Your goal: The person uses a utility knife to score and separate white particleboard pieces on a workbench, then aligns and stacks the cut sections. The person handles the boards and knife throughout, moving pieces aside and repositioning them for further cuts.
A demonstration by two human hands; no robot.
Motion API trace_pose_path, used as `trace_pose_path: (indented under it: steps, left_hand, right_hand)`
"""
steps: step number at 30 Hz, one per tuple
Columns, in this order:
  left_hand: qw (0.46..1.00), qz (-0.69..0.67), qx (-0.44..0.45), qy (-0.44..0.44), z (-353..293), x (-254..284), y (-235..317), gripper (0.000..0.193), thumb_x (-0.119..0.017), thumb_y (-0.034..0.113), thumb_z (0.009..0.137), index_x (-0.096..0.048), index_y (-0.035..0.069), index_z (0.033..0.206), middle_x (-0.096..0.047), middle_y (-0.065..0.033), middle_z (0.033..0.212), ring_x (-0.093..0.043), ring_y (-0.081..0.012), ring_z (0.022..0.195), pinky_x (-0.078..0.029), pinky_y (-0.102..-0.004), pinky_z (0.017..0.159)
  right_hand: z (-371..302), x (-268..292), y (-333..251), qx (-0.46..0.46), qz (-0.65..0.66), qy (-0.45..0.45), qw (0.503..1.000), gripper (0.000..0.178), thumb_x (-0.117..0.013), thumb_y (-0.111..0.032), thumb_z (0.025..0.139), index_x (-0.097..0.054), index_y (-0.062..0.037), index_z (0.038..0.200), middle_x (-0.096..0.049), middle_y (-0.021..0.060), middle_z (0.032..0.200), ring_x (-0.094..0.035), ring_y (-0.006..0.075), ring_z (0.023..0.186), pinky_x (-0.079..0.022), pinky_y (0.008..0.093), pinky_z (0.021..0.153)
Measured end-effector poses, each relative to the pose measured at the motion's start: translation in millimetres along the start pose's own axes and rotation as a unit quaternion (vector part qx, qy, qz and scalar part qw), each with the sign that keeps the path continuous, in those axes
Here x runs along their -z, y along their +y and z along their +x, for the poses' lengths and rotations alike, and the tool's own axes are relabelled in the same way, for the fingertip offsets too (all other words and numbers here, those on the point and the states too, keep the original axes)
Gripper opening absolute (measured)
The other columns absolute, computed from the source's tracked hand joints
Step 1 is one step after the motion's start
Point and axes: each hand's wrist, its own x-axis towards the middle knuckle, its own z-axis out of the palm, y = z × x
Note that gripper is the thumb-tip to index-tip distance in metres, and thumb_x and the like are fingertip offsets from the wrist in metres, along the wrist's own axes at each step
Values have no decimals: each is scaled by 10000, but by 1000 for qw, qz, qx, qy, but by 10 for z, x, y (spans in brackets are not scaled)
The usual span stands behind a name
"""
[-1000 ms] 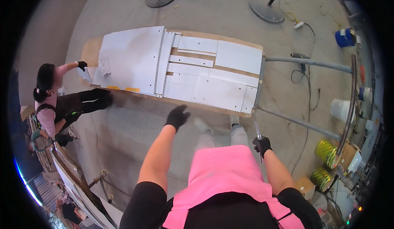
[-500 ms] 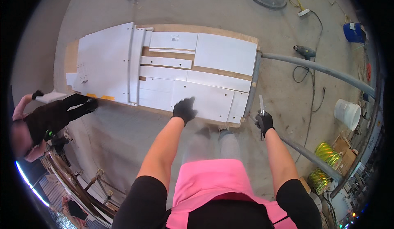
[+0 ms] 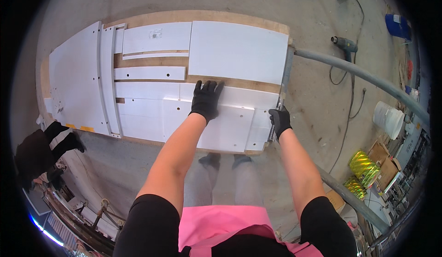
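My left hand (image 3: 206, 101), in a black glove, lies on the white panels with its fingers stretched out toward the far side. Under its wrist is a white panel with holes (image 3: 208, 123), and the fingertips reach a long white strip (image 3: 239, 95) beyond it. In my black-gloved right hand (image 3: 280, 120) is a slim silver metal tool (image 3: 271, 135), partly covered by the closed fingers. That hand is at the right end of the panels, beside a narrow white panel (image 3: 260, 128). I cannot make out the tool's exact kind.
A brown board (image 3: 244, 16) carries several white panels. Grey metal pipes (image 3: 359, 70) extend on the right. Beyond lie a heat gun (image 3: 346, 45) with its cable, a white bucket (image 3: 388, 119), a blue bucket (image 3: 397, 26) and shiny yellow-green rolls (image 3: 363, 167). A co-worker (image 3: 37, 153) is at left.
My left hand has moved farther over the panels. My right hand has brought the silver tool left to their right end. The view has shifted closer, and the co-worker is less in view.
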Motion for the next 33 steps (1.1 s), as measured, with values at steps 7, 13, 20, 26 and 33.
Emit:
trace_pose_path:
  steps: [7, 13, 20, 26, 33]
  left_hand:
    - [997, 2, -25, -73, 158, 109, -18, 1005, -851, 319, 548, -399, 137, 1427, -467, -125, 1297, -424, -300, 1262, -360, -414, 1006]
    - [995, 31, -53, 82, 55, -74, -46, 934, -843, 309, 570, -434, 120, 1387, -460, -134, 1311, -411, -309, 1280, -355, -415, 1028]
    - [990, -119, -44, 65, -152, -39, 79, 365, -698, 109, 705, -574, 110, 1048, -581, -104, 1017, -564, -288, 996, -433, -427, 838]
    - [940, -93, -160, 286, -743, 614, -5, 245, -640, 47, 675, -594, 123, 904, -614, -40, 937, -587, -261, 900, -425, -423, 774]
    - [911, -216, -159, 313, -1833, 1771, 463, 201, -594, 56, 782, -638, 98, 973, -634, -78, 959, -599, -295, 887, -466, -445, 754]
  right_hand:
    - [45, 159, 31, -54, 14, -29, 998, 220, -616, 10, 748, -551, -90, 933, -506, -4, 635, -484, 110, 502, -396, 251, 433]
    - [-31, 238, 86, -65, 122, -95, 986, 218, -577, 9, 778, -536, -95, 966, -484, -15, 669, -466, 88, 541, -399, 228, 471]
    - [-236, 422, 102, -73, 289, -116, 947, 258, -530, 22, 792, -533, -146, 988, -452, -32, 672, -455, 80, 545, -366, 217, 465]
    - [-895, 550, -429, -111, 304, -221, 920, 279, -612, -377, 938, -613, -118, 1043, -641, 26, 843, -602, 131, 666, -449, 250, 510]
    - [-2639, 324, -1240, 86, 136, -328, 931, 399, -647, -104, 894, -558, 43, 1255, -664, 79, 1055, -646, 152, 931, -524, 291, 817]
